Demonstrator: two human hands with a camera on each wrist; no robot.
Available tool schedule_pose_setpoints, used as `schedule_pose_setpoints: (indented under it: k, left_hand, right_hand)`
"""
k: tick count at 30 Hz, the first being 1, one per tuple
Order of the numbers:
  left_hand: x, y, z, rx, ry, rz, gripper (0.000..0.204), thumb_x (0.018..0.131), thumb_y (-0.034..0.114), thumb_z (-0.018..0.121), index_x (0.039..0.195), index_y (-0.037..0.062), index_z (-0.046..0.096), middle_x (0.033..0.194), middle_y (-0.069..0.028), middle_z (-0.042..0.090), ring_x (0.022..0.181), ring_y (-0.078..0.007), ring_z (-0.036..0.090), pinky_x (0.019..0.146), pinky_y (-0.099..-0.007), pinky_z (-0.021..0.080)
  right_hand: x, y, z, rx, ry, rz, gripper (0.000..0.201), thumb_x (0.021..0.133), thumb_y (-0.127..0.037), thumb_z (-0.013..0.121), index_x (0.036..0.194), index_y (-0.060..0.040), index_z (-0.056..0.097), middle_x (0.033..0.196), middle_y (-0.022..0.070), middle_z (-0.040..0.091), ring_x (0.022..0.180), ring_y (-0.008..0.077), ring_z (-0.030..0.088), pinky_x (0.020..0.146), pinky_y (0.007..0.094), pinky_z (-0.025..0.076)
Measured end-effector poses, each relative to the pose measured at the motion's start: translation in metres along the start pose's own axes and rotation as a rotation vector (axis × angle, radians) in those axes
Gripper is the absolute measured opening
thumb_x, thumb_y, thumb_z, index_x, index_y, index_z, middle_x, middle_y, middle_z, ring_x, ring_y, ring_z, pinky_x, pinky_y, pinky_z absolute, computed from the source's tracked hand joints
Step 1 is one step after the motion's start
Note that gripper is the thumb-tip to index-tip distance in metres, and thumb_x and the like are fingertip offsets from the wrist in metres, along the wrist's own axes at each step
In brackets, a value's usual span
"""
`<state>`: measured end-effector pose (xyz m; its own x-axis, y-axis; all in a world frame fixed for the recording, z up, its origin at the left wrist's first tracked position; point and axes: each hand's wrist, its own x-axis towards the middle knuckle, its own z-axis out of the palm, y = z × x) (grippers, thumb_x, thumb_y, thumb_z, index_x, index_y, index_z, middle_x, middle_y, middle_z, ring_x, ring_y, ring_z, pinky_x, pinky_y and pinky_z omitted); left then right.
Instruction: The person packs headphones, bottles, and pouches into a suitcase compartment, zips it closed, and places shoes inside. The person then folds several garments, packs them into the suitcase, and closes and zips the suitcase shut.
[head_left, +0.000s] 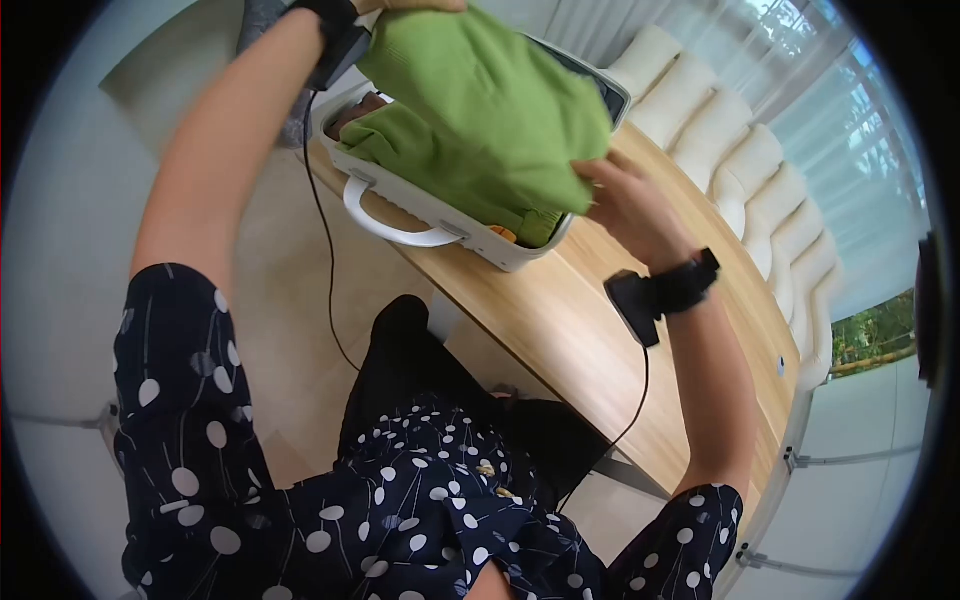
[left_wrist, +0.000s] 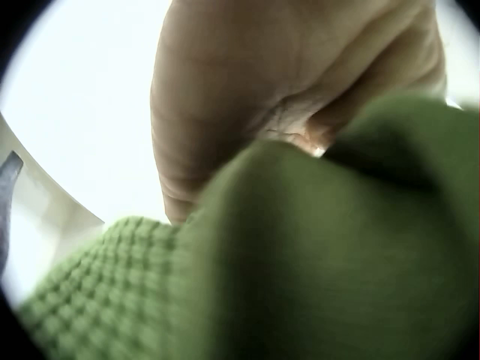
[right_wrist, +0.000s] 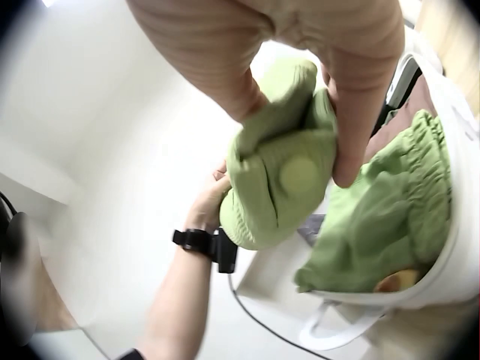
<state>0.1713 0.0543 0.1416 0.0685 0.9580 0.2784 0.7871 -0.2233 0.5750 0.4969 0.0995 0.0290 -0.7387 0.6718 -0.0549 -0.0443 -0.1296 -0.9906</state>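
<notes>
Both hands hold up a green garment (head_left: 490, 90), spread above an open white case (head_left: 512, 258). My left hand (left_wrist: 240, 75) grips one end, where a waffle-textured part shows; in the head view it is cut off by the top edge. At the opposite end my right hand (head_left: 640, 210) pinches the cloth between thumb and fingers. The right wrist view shows the garment folding between them. Inside the case lies more green cloth (right_wrist: 382, 217) with a gathered edge, beside brownish-pink cloth (right_wrist: 409, 112) and a small orange item (head_left: 503, 234).
The case stands on a wooden table (head_left: 560, 310), its white handle (head_left: 405, 238) towards me and its dark-lined lid (head_left: 615, 95) raised at the back. A padded cream seat (head_left: 690, 110) runs along the far side. Thin cables hang from both wrist cameras.
</notes>
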Motion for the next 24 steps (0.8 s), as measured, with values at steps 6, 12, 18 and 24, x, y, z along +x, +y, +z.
schedule_pose_setpoints:
  k: [6, 12, 18, 24]
  left_hand:
    - [-0.004, -0.102, 0.073, 0.561, 0.237, 0.260, 0.044, 0.082, 0.028, 0.061, 0.123, 0.0156, 0.051, 0.130, -0.0194, 0.044, 0.121, -0.0376, 0.041, 0.100, -0.0473, 0.036]
    - [-0.039, -0.067, 0.113, 0.680, -0.265, -0.032, 0.073, 0.083, 0.070, 0.037, 0.143, 0.0311, 0.027, 0.152, -0.0165, 0.008, 0.138, -0.0427, 0.002, 0.106, -0.0649, 0.008]
    - [-0.049, -0.066, 0.126, 0.691, -0.525, -0.219, 0.089, 0.073, 0.082, 0.034, 0.146, 0.0340, 0.014, 0.153, -0.0152, -0.003, 0.138, -0.0428, -0.006, 0.103, -0.0676, 0.005]
    - [-0.047, -0.067, 0.128, 0.691, -0.558, -0.236, 0.088, 0.076, 0.079, 0.037, 0.146, 0.0311, 0.014, 0.152, -0.0166, -0.002, 0.138, -0.0430, -0.007, 0.103, -0.0681, 0.006]
  right_hand:
    - [0.039, 0.022, -0.005, -1.028, 0.075, -0.214, 0.056, 0.084, -0.024, 0.063, 0.128, 0.0055, 0.043, 0.113, 0.0195, 0.053, 0.087, 0.0214, 0.059, 0.078, 0.0306, 0.048]
    - [0.057, 0.026, 0.027, -1.336, -0.062, -0.631, 0.055, 0.089, -0.029, 0.057, 0.132, -0.0007, 0.041, 0.131, 0.0254, 0.041, 0.118, 0.0373, 0.044, 0.096, 0.0421, 0.039]
    - [0.080, 0.046, 0.030, -1.669, -0.513, -0.104, 0.082, 0.089, -0.062, 0.032, 0.144, -0.0038, 0.015, 0.149, 0.0224, 0.012, 0.139, 0.0391, 0.009, 0.110, 0.0524, 0.016]
    - [0.086, 0.046, 0.032, -1.621, -0.534, -0.027, 0.087, 0.087, -0.066, 0.034, 0.146, -0.0054, 0.012, 0.151, 0.0194, 0.010, 0.139, 0.0369, 0.005, 0.110, 0.0531, 0.016]
